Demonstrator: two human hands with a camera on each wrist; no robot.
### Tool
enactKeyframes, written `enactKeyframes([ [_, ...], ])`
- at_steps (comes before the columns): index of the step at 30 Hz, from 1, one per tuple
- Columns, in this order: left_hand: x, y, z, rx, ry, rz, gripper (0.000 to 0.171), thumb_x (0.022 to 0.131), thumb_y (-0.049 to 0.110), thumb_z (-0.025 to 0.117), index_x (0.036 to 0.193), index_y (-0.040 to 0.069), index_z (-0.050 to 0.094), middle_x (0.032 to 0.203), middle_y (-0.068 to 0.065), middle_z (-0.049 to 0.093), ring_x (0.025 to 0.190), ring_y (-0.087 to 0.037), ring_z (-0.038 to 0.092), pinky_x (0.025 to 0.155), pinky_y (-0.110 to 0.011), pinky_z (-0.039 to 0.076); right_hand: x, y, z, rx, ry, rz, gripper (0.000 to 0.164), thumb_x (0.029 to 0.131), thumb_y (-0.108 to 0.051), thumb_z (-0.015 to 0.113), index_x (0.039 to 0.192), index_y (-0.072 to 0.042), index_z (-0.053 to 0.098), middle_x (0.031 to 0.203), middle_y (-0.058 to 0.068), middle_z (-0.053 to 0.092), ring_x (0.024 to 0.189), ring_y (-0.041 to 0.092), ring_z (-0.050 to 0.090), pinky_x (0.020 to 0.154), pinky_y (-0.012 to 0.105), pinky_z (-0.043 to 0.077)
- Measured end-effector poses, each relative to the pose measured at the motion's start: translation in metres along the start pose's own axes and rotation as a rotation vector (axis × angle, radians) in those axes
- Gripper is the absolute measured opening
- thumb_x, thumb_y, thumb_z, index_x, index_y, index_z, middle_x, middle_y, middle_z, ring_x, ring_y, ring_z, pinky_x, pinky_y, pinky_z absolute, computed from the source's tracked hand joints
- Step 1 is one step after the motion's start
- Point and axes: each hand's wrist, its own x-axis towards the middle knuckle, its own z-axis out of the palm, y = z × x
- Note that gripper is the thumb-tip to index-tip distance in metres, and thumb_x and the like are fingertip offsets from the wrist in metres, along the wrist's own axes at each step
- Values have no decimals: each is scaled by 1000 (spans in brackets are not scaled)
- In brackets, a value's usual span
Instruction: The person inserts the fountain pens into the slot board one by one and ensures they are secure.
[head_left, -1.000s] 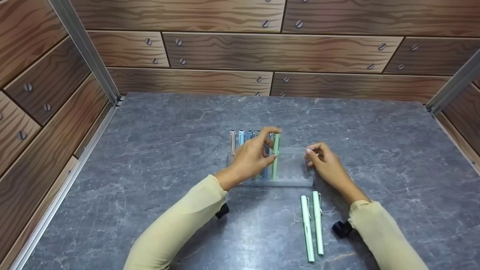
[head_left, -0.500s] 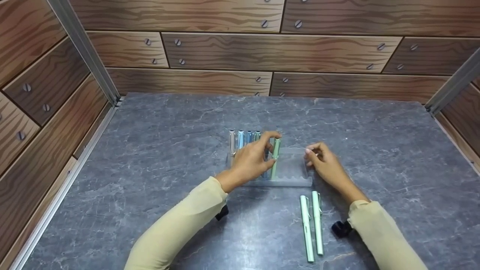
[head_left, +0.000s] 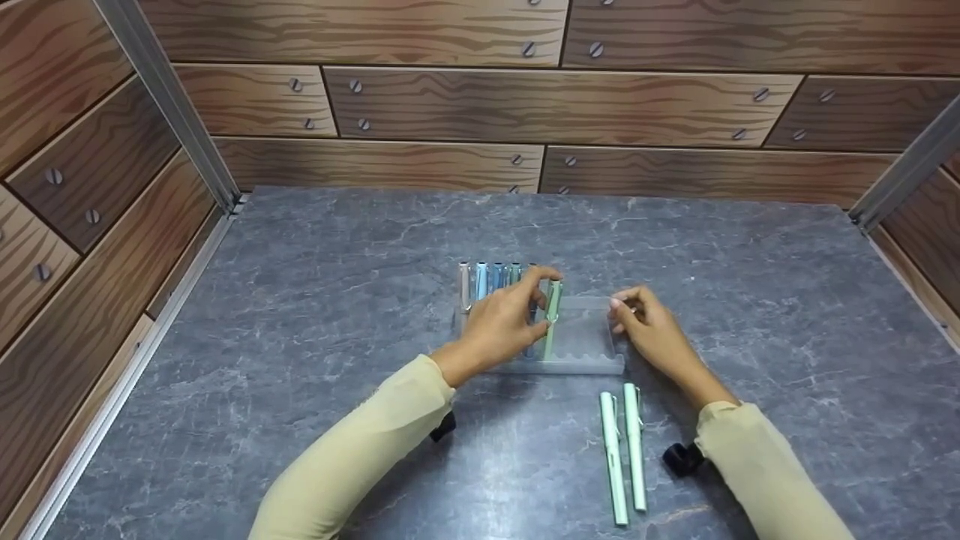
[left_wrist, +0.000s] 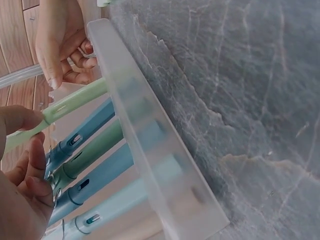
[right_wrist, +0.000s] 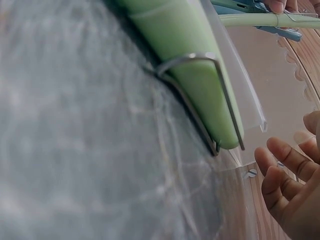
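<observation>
Green pen [head_left: 553, 300] leaned slightly in the clear holder [head_left: 589, 366], head view, pinched by your left hand [head_left: 499, 319]. Left wrist view: its end lay behind the front ledge [left_wrist: 112, 55]; you were seemingly seating it, the next move calling for settling, then release. Right wrist view: your right hand [right_wrist: 297, 197] curled near the holder; whether it gripped could not be told.

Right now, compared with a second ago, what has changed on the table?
The left hand has brought the top end of the slim light-green pen slightly nearer the person, without letting go. The right hand stays beside the translucent plastic tray, and two pale mint-green pens lie as before on the grey marbled table.
</observation>
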Motion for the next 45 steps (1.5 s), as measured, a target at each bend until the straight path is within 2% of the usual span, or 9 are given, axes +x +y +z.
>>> enactKeyframes([
  [6, 1, 1, -1, 28, -5, 8, 58, 87, 18, 71, 136, 27, 41, 99, 1, 67, 61, -8, 51, 45, -19, 33, 0, 1, 0, -7, 5, 2, 25, 102, -20, 48, 113, 2, 51, 98, 22, 64, 75, 12, 62, 71, 19, 50],
  [9, 1, 1, -1, 45, 10, 14, 55, 87, 24, 71, 135, 27, 43, 95, 4, 66, 61, -8, 51, 45, -19, 32, 0, 2, 1, -4, 5, 0, 25, 102, -20, 48, 113, 2, 50, 98, 23, 64, 74, 12, 61, 71, 19, 50],
  [17, 4, 5, -2, 102, 12, 20, 51, 89, 25, 70, 134, 29, 46, 92, 5, 69, 63, -7, 56, 43, -18, 33, 0, 0, 0, 2, -5, -4, 27, 102, -21, 48, 114, 2, 50, 99, 22, 64, 75, 12, 62, 70, 20, 51],
  [22, 5, 6, -3, 144, 9, 36, 52, 90, 25, 68, 136, 30, 45, 76, 8, 65, 54, -6, 53, 40, -18, 30, 0, -1, -2, 0, -7, -3, 28, 102, -23, 47, 115, 2, 50, 100, 22, 64, 75, 12, 62, 70, 20, 50],
  [28, 5, 4, -1, 160, 30, -9, 54, 91, 26, 67, 139, 32, 43, 64, 7, 61, 44, -7, 44, 38, -19, 24, -1, -1, 0, 8, -1, -1, 28, 101, -23, 49, 115, 1, 51, 99, 22, 65, 73, 9, 61, 69, 19, 50],
  [36, 6, 3, -1, 167, 45, -62, 55, 92, 26, 66, 140, 34, 42, 68, 5, 68, 43, -6, 48, 36, -19, 26, -1, 1, 1, 14, -4, -4, 27, 101, -21, 48, 114, 2, 51, 99, 23, 64, 73, 10, 62, 70, 20, 51],
  [45, 9, 4, -1, 156, 40, -118, 57, 92, 26, 66, 142, 36, 40, 58, 6, 58, 40, -6, 36, 37, -19, 23, 1, 3, 1, 14, -5, -14, 25, 101, -18, 49, 114, 3, 50, 98, 23, 64, 72, 11, 63, 70, 21, 52],
])
